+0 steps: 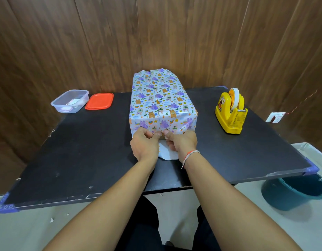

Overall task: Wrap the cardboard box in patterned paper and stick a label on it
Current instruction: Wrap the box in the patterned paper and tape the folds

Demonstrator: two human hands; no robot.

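Box point(162, 98) mid-worktop point(84, 151), toward far edge, patterned paper point(147, 105) looking thin, crease-prone; left hand point(144, 144) and right hand point(181, 142) pinch near-end flap, best held at fold edges, likely light.

Box point(162, 100) mid-table point(84, 151); tub point(69, 100) and lid point(99, 101) left, tape dispenser point(231, 113) right

The left hand point(144, 145) and right hand point(181, 142) cover the near end of the wrapped box point(162, 98), hiding how the paper folds there. The clear container point(70, 100) holds small items too blurred to identify. The teal bucket point(297, 192) is half hidden under the surface point(84, 160).
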